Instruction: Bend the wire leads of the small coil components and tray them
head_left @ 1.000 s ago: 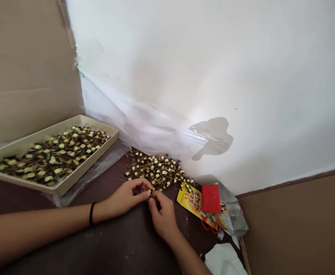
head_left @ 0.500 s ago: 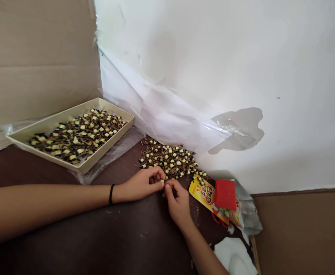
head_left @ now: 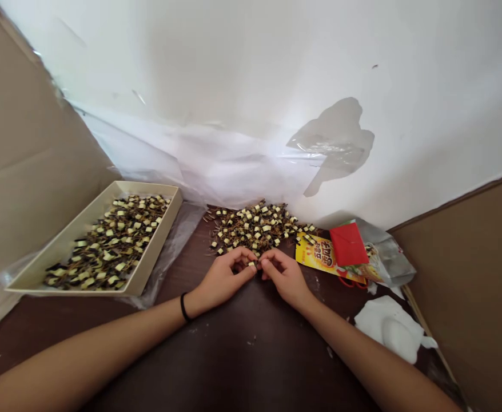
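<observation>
My left hand [head_left: 222,280] pinches a small yellow-and-black component [head_left: 251,264] between thumb and fingertips. It looks like the others nearby, with a pale yellow block, dark ends and thin wire-like leads. My right hand [head_left: 289,280] is closed in a pinch right beside it, its fingertips almost meeting the left ones. What the right fingers grip is too small to make out. Just beyond both hands lies a loose pile of the same components [head_left: 257,223] on the dark table [head_left: 234,355].
At the left, a shallow cream box [head_left: 148,264] holds many such components, with clear plastic sheet [head_left: 178,237] under it. To the right lie a yellow packet [head_left: 306,256], a red piece [head_left: 349,243], a silvery bag [head_left: 390,260] and crumpled white tissue [head_left: 390,326]. White wall [head_left: 234,68] rises behind.
The whole view has turned and shifted, so the box and the packet sit differently in it. Both hands stay pinched together in front of the pile.
</observation>
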A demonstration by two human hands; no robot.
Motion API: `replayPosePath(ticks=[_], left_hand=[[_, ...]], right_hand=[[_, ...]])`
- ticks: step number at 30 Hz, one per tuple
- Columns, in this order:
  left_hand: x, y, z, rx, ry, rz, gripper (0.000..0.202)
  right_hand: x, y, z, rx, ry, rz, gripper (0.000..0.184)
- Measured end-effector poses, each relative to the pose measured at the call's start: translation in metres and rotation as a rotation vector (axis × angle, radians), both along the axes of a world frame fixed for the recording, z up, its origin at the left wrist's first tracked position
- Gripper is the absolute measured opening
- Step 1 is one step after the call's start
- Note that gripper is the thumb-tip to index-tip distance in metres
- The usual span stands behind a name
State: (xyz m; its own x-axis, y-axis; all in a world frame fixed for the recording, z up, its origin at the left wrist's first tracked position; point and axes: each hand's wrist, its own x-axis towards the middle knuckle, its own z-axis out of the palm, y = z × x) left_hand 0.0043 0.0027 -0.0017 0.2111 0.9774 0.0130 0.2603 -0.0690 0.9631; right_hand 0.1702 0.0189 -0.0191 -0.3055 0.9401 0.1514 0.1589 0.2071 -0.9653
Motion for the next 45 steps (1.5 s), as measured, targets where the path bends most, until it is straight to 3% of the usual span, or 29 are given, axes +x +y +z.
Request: replayPosePath(ticks=[10,24,30,36,45], left_hand=[[0.001,0.001,0.001,-0.03,-0.015,0.008,0.019],[0.001,0.001,0.0,-0.009,-0.059,0.042,0.017],[0.002,0.001,0.0,-0.006,-0.067,0.063,0.015],[0.002,0.001,0.001,0.007,-0.051,0.061,0.016],[0.002,0.0,0.001,0.033,-0.014,0.046,0.013]], right_hand=[[0.0,0.003,-0.003,-0.066,0.024,0.02,0.008],[0.0,0.002,-0.004,-0.049,0.063,-0.028,0.01],[-0.001,-0.007,0.002,0.13,-0.041,-0.174,0.012],[-0.001,-0.015,0.005,0.331,-0.121,-0.225,0.014],[0.0,-0.011,0.005,0.441,-0.1,-0.262,0.011]])
